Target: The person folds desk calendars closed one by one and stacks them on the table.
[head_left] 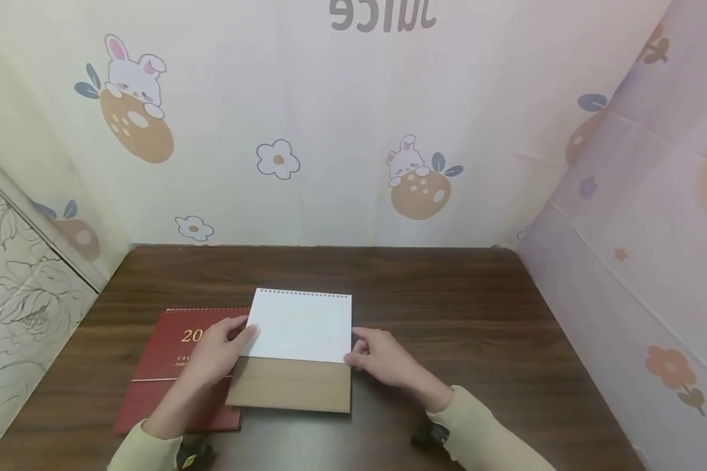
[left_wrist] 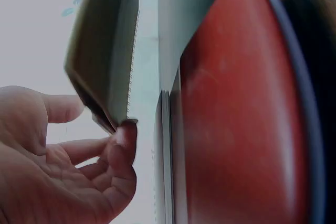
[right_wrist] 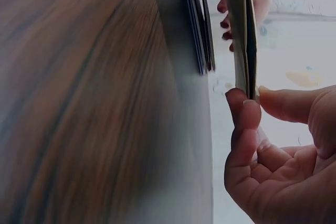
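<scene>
A spiral-bound desk calendar with a white page and a tan cardboard base is held above the table, its coil edge pointing away from me. My left hand pinches its left edge; in the left wrist view the fingertips bend under its corner. On the opposite edge, my right hand pinches the calendar between thumb and fingers, as the right wrist view shows its thin side. A red desk calendar with gold lettering lies flat at the left, partly hidden by my left arm and the held calendar.
The dark wood-grain table reaches back to a pale curtain printed with rabbits and flowers. Another printed curtain hangs along the right side. A dark device sits at each wrist, under the light sleeves.
</scene>
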`<state>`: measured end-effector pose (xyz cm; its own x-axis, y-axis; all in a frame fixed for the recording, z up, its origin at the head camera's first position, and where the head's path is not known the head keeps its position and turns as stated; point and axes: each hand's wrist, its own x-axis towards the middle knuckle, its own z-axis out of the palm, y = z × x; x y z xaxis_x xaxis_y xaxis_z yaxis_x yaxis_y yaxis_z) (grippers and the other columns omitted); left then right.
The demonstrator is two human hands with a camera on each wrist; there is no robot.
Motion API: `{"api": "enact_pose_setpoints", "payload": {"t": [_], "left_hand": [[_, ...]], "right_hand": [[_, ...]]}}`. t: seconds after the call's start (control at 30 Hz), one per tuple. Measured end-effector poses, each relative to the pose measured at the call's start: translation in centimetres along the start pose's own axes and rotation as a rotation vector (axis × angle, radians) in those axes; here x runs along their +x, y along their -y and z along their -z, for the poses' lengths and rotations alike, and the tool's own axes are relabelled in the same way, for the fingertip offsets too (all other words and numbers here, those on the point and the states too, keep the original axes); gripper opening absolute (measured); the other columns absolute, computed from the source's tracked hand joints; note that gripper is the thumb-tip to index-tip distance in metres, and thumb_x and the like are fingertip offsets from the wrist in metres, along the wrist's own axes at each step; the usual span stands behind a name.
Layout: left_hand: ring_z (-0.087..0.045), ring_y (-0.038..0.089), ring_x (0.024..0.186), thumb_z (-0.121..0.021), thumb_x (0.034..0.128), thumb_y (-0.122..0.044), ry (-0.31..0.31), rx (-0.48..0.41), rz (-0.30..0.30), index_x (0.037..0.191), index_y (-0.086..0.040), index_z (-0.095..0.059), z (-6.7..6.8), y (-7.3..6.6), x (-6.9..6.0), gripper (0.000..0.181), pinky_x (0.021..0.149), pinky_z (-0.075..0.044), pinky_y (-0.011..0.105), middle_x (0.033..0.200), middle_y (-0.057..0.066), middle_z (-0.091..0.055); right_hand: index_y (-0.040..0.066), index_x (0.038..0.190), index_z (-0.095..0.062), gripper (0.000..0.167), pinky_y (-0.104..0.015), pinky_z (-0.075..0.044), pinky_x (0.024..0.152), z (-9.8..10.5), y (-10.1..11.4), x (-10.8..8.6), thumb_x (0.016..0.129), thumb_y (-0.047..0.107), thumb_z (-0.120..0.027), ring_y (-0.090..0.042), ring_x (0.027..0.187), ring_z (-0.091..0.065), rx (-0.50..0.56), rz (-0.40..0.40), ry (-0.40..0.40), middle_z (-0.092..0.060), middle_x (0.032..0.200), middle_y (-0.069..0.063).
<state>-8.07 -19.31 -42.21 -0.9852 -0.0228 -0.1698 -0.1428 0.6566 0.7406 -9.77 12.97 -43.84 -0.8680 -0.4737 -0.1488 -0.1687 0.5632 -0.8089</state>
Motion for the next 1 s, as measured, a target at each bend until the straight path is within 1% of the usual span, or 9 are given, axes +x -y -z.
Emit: {"api": "enact_pose_setpoints", "payload": {"t": [0.17, 0.3, 0.43, 0.57, 0.67, 0.77, 0.83, 0.9, 1.0], "left_hand": [[-0.045, 0.045, 0.129, -0.055, 0.0999, -0.047, -0.001, 0.014, 0.072, 0.147, 0.006, -0.040, 0.8, 0.7, -0.8, 0.073, 0.101, -0.040, 0.061, 0.143, 0.030, -0.046], [-0.039, 0.047, 0.133, -0.052, 0.0992, -0.054, 0.013, 0.037, 0.105, 0.148, 0.008, -0.037, 1.8, 1.5, -1.2, 0.080, 0.104, -0.036, 0.062, 0.146, 0.032, -0.041], [-0.036, 0.046, 0.135, -0.049, 0.0981, -0.059, 0.017, 0.025, 0.139, 0.149, 0.009, -0.035, 2.5, 2.3, -1.6, 0.086, 0.106, -0.032, 0.062, 0.147, 0.032, -0.038], [-0.036, 0.046, 0.131, -0.049, 0.0998, -0.055, -0.035, 0.037, 0.142, 0.147, 0.010, -0.037, 2.9, 3.0, -1.8, 0.082, 0.105, -0.031, 0.061, 0.144, 0.032, -0.039], [-0.026, 0.050, 0.130, -0.049, 0.1005, -0.052, -0.089, 0.073, 0.144, 0.146, 0.013, -0.036, 3.0, 3.6, -1.9, 0.081, 0.100, -0.029, 0.061, 0.144, 0.034, -0.033], [-0.011, 0.054, 0.131, -0.049, 0.1002, -0.052, -0.111, 0.094, 0.165, 0.145, 0.016, -0.033, 3.3, 4.2, -2.1, 0.083, 0.097, -0.024, 0.064, 0.147, 0.036, -0.021], [-0.006, 0.056, 0.132, -0.049, 0.1006, -0.052, -0.120, 0.120, 0.171, 0.144, 0.017, -0.034, 3.5, 4.6, -2.2, 0.083, 0.097, -0.021, 0.067, 0.148, 0.037, -0.016], [-0.003, 0.058, 0.132, -0.048, 0.1008, -0.052, -0.117, 0.137, 0.182, 0.144, 0.017, -0.033, 3.8, 4.9, -2.3, 0.083, 0.097, -0.019, 0.071, 0.150, 0.038, -0.011], [0.000, 0.061, 0.132, -0.045, 0.1011, -0.053, -0.101, 0.157, 0.198, 0.143, 0.019, -0.032, 4.3, 5.2, -2.2, 0.084, 0.097, -0.016, 0.075, 0.151, 0.041, -0.005]], "right_hand": [[-0.010, 0.142, -0.045, 0.064, -0.028, -0.047, 0.059, -1.7, 0.9, 0.9, 0.094, 0.021, -0.071, -0.012, 0.057, -0.055, -0.015, 0.003, 0.013, -0.066, 0.072, 0.002], [-0.011, 0.143, -0.044, 0.065, -0.026, -0.048, 0.060, -3.0, 1.7, 1.6, 0.093, 0.022, -0.072, -0.010, 0.055, -0.056, -0.029, 0.010, 0.019, -0.067, 0.071, 0.002], [-0.010, 0.144, -0.043, 0.066, -0.024, -0.048, 0.056, -4.1, 2.5, 2.1, 0.094, 0.022, -0.072, -0.009, 0.052, -0.056, -0.036, 0.002, 0.026, -0.066, 0.071, 0.004], [-0.009, 0.144, -0.042, 0.066, -0.023, -0.047, 0.056, -5.1, 3.4, 2.8, 0.094, 0.022, -0.072, -0.009, 0.049, -0.056, -0.043, 0.002, 0.035, -0.066, 0.071, 0.006], [-0.010, 0.143, -0.044, 0.065, -0.022, -0.048, 0.059, -5.9, 4.1, 3.5, 0.094, 0.023, -0.072, -0.008, 0.049, -0.057, -0.078, 0.019, 0.043, -0.064, 0.070, 0.009], [-0.011, 0.139, -0.047, 0.063, -0.021, -0.047, 0.061, -6.6, 4.7, 4.1, 0.093, 0.024, -0.072, -0.005, 0.053, -0.057, -0.132, 0.036, 0.050, -0.063, 0.068, 0.011], [-0.008, 0.129, -0.056, 0.052, -0.021, -0.046, 0.060, -7.1, 5.1, 4.6, 0.093, 0.025, -0.072, -0.003, 0.055, -0.056, -0.169, 0.044, 0.060, -0.061, 0.067, 0.012], [-0.002, 0.113, -0.063, 0.036, -0.021, -0.045, 0.057, -7.6, 5.4, 4.9, 0.093, 0.027, -0.072, -0.003, 0.057, -0.054, -0.194, 0.047, 0.071, -0.060, 0.066, 0.012], [0.010, 0.090, -0.061, 0.021, -0.021, -0.042, 0.053, -8.2, 5.9, 5.3, 0.093, 0.029, -0.071, -0.004, 0.055, -0.052, -0.223, 0.052, 0.084, -0.058, 0.065, 0.011]]}}
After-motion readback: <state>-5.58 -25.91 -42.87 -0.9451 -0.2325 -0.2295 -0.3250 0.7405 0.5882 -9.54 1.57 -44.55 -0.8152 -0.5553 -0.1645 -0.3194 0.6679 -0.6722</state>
